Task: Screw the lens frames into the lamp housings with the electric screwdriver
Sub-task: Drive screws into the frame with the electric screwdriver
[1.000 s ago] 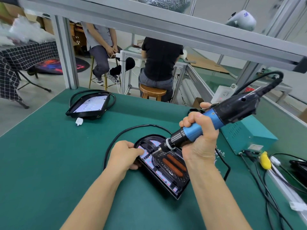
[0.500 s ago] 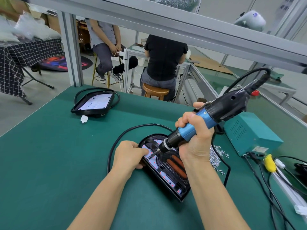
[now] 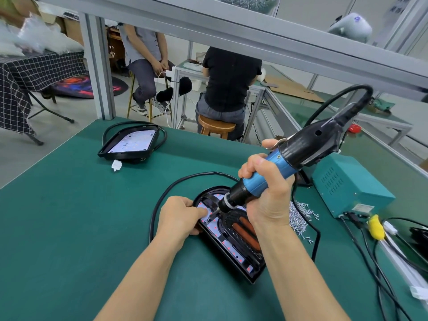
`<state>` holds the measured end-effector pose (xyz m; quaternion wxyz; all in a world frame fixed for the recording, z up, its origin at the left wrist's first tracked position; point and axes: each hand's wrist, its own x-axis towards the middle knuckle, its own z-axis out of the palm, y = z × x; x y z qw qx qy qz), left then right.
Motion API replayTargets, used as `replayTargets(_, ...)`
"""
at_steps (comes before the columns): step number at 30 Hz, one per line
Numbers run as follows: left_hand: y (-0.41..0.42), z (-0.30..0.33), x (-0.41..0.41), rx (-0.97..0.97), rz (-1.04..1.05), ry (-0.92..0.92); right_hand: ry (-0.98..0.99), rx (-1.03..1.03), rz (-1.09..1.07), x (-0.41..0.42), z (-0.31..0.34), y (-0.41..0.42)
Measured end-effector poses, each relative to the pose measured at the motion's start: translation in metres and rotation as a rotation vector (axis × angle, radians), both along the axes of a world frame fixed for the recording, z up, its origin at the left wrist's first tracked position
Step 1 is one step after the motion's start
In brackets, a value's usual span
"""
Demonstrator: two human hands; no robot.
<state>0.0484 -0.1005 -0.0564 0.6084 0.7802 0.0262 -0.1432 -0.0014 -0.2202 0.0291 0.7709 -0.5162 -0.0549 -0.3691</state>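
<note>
Right now the lamp housing lies flat on the green bench just in front of me, rounded end away, with the black lens frame seated inside it over the pale LED board; my left hand rests on the housing's left edge, fingers curled over the rim and gripping it; my right hand is wrapped tight around the blue grip of the electric screwdriver, which slants down to the left so its bit meets the frame just beside my left fingertips; whether a screw sits under the bit I cannot tell; the housing's black cable loops round its far and left sides. Just right of the housing a heap of loose screws lies on the bench; beyond them stands a teal power box with wires and a yellow plug trailing from it. Farther off, toward the bench's far left, a second housing lies with its board bare and a small white plug just in front of it.
</note>
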Motion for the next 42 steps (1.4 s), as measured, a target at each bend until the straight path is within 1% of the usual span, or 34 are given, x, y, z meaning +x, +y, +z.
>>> replayTargets(4,-0.0008,-0.0002,0.0004,0.018,0.0,-0.011,-0.018,-0.053,0.03,-0.0047,0.0,0.0016)
replayTargets(21,0.0003,0.0008,-0.0006,0.014,0.006,0.001,-0.004,-0.075,0.022,-0.0043,-0.0003,0.0062)
replayTargets(31,-0.0006,0.0033,-0.0011,0.033,0.024,0.006,0.005,-0.148,0.17,-0.0044,0.0031,0.0078)
replayTargets(38,-0.0008,0.0034,0.0012,0.034,0.009,-0.008,0.022,-0.197,0.383,-0.0008,0.0016,0.0084)
replayTargets(42,0.0006,0.0039,0.0015,0.017,-0.006,-0.009,0.015,-0.206,0.444,0.0012,0.0003,0.0077)
